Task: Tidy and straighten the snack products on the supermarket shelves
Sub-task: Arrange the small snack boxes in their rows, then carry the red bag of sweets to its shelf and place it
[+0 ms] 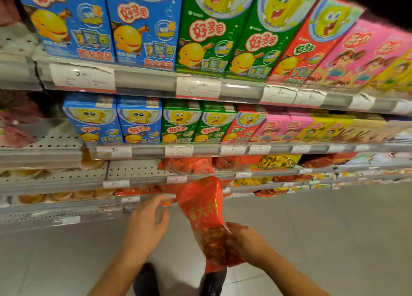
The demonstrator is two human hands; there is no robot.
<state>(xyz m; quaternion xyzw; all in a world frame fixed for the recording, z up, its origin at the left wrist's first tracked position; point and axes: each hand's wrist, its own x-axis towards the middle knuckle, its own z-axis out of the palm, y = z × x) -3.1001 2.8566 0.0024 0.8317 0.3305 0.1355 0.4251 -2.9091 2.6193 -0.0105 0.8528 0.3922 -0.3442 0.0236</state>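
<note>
Even, fairly bright store light falls from overhead, soft blur smears everything, wide-angle bending bows the shelves [200, 88] above the fingers, and the far corner goes dark.

Bare forearms [124, 264], no sleeves showing; dark shoes [146, 280] below.

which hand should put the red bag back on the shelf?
Right, probably. The right hand already grips the red snack bag at its lower end; the left hand reaches toward the lower shelf, holding nothing.

Right hand [242, 240] grips, apparently, a red bag [204, 209].
</note>
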